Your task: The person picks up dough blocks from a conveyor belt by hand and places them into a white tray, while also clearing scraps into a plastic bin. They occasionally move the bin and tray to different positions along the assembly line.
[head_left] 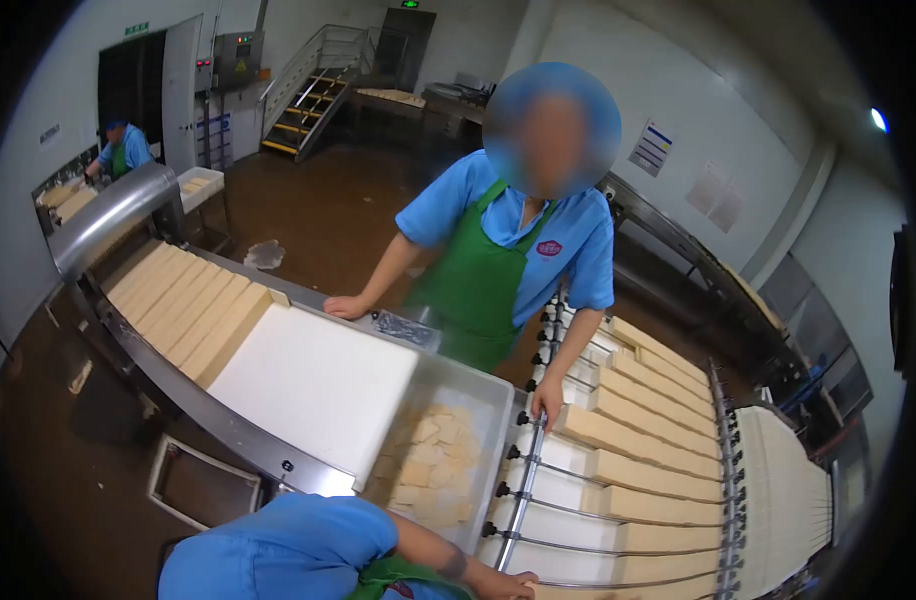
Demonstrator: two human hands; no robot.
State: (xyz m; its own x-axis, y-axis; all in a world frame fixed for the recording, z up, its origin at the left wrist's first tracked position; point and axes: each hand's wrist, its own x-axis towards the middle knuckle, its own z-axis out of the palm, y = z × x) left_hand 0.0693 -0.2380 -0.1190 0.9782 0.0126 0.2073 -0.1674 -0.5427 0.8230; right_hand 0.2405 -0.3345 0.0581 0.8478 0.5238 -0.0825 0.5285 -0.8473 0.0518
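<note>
Reaching low at the frame's bottom edge with the left hand, touching a beige strip on the roller rack (grip impossible to tell; right hand out of view). Rows already laid there, more waiting up the belt.

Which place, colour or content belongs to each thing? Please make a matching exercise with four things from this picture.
Things:
1. co-worker's apron
2. metal tray
3. long strips
4. stairs

Descriptions:
A. at the back of the hall, with yellow step edges
B. green
C. holds small cut pieces
D. lie across the rods on the right

Pairs: 1-B, 2-C, 3-D, 4-A
</note>
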